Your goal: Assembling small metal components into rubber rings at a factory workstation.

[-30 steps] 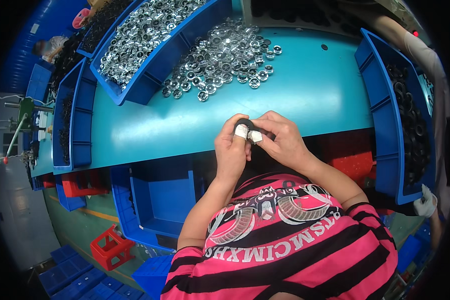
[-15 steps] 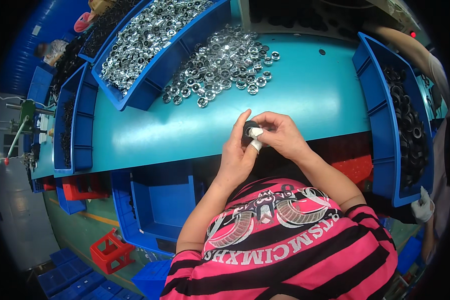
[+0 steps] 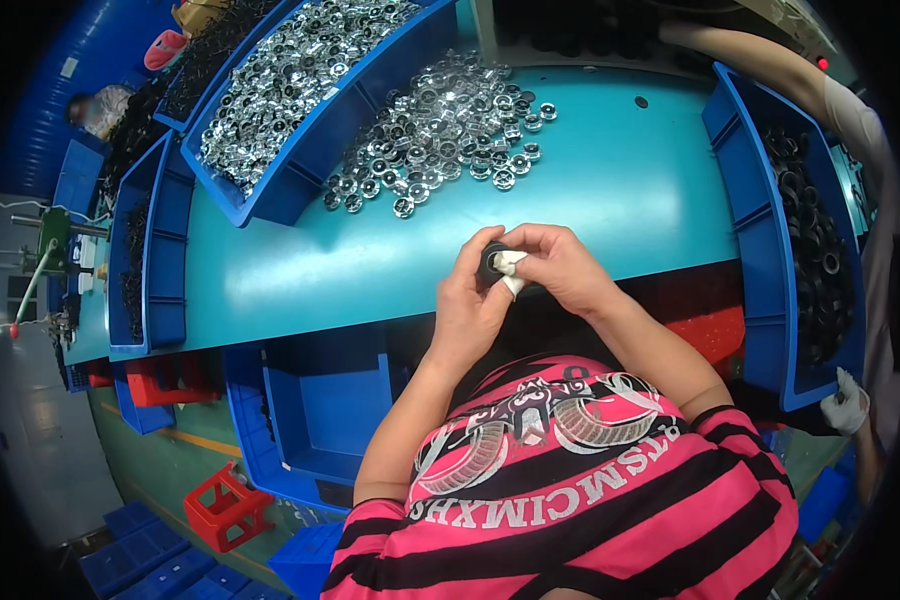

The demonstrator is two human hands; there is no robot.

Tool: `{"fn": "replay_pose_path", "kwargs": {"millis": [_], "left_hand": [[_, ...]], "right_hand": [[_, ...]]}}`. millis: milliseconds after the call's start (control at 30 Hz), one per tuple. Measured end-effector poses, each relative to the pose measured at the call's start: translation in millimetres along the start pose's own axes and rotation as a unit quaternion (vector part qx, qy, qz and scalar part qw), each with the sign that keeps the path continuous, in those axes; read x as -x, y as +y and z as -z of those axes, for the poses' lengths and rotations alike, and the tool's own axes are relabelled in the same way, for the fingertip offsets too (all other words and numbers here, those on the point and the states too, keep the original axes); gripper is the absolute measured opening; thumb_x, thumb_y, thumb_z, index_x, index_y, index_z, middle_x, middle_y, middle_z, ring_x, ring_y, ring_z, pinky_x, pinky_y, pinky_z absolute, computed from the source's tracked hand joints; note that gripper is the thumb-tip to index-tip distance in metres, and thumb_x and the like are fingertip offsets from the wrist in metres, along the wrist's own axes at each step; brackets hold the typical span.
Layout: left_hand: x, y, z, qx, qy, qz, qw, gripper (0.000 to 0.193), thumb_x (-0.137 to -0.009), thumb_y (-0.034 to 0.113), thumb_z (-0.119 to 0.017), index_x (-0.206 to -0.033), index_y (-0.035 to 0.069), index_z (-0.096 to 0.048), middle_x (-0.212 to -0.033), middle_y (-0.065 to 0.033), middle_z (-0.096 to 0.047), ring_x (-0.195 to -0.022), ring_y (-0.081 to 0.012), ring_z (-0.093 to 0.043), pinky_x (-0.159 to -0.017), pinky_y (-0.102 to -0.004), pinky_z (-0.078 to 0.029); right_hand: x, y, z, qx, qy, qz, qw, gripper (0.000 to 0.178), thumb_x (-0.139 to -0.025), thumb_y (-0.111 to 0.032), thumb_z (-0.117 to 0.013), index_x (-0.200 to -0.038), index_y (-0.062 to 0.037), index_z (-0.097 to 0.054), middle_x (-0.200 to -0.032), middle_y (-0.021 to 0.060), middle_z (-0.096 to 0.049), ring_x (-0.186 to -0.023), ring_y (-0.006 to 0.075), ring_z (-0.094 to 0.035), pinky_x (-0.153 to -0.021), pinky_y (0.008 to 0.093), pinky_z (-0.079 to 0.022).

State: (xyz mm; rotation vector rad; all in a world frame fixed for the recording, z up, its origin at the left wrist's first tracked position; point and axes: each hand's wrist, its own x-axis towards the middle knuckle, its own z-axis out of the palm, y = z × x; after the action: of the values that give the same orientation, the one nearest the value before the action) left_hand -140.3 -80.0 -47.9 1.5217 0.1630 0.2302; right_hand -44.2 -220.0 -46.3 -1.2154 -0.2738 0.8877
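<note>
Close in front of my body, over the table's near edge, both hands meet around a small black toy tyre (image 3: 488, 262). My left hand (image 3: 467, 302) is closed on its left side, with the thumb below. From the right, my right hand (image 3: 567, 273) grips it too, its thumb pressed at the opening. White wraps cover both thumb tips. Fingers hide much of the tyre, so I cannot tell whether a hub sits inside. Beyond my hands, a loose pile of shiny chrome wheel hubs (image 3: 440, 140) lies on the turquoise table (image 3: 610, 190).
A blue bin (image 3: 290, 150) full of chrome hubs stands at the far left. Another blue bin (image 3: 770, 300) at right holds black tyres (image 3: 810, 240). A co-worker's arm (image 3: 760, 60) and gloved hand (image 3: 847, 405) are beside it. A red stool (image 3: 225, 508) stands on the floor.
My left fingers have curled down over the tyre, where the index finger stood up before. The tyre has tilted slightly. At far right the co-worker's arm has reached further left.
</note>
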Motion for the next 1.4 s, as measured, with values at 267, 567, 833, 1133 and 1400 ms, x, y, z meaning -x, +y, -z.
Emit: {"fn": "replay_pose_path", "kwargs": {"millis": [267, 567, 833, 1133, 1400], "left_hand": [[1.5, 10.2, 6.9, 0.108, -0.007, 0.078, 0.991, 0.052, -0.094, 0.003, -0.07, -0.142, 0.007, -0.051, -0.112, -0.0043, -0.064, -0.088, -0.0092, -0.062, -0.072, -0.0243, -0.053], [-2.0, 11.3, 17.4, 0.133, -0.012, 0.103, 0.986, 0.036, -0.102, 0.008, -0.061, -0.137, 0.002, -0.055, -0.11, -0.011, -0.069, -0.079, -0.0123, -0.067, -0.066, -0.0267, -0.058], [2.4, 1.8, 1.3, 0.15, 0.058, 0.065, 0.985, 0.029, -0.101, 0.001, -0.058, -0.129, 0.001, -0.052, -0.104, -0.0114, -0.067, -0.079, -0.0109, -0.065, -0.065, -0.0244, -0.057], [0.0, -1.4, 1.3, 0.128, 0.054, 0.074, 0.987, 0.04, -0.099, 0.001, -0.061, -0.138, 0.001, -0.05, -0.112, -0.0114, -0.067, -0.091, -0.0135, -0.068, -0.072, -0.025, -0.058], [5.5, -0.5, 6.2, 0.157, 0.011, 0.072, 0.985, 0.06, -0.092, 0.0, -0.071, -0.147, 0.0, -0.047, -0.121, -0.012, -0.066, -0.106, -0.0175, -0.068, -0.079, -0.028, -0.059]], "right_hand": [[1.9, -0.6, 4.3, -0.088, -0.017, -0.01, 0.996, 0.029, -0.101, -0.017, -0.062, -0.122, 0.003, -0.068, -0.104, 0.0076, -0.073, -0.089, 0.013, -0.071, -0.081, 0.029, -0.058], [3.4, -1.4, -1.4, 0.011, 0.043, 0.011, 0.999, 0.022, -0.1, -0.014, -0.064, -0.114, 0.0012, -0.072, -0.099, 0.006, -0.073, -0.079, 0.0095, -0.066, -0.071, 0.0228, -0.057], [3.0, 9.3, 0.1, -0.014, 0.053, 0.052, 0.997, 0.017, -0.099, -0.009, -0.065, -0.11, 0.0031, -0.071, -0.098, 0.007, -0.073, -0.081, 0.0106, -0.068, -0.072, 0.0237, -0.058], [-0.7, 5.0, -1.2, 0.013, 0.058, 0.054, 0.997, 0.018, -0.098, -0.01, -0.068, -0.11, 0.003, -0.071, -0.098, 0.0074, -0.073, -0.078, 0.0101, -0.068, -0.071, 0.0231, -0.058], [-4.7, 6.2, 3.2, -0.006, 0.046, 0.023, 0.999, 0.021, -0.102, -0.016, -0.064, -0.111, 0.0012, -0.071, -0.096, 0.006, -0.072, -0.076, 0.0086, -0.067, -0.069, 0.0224, -0.058]]}}
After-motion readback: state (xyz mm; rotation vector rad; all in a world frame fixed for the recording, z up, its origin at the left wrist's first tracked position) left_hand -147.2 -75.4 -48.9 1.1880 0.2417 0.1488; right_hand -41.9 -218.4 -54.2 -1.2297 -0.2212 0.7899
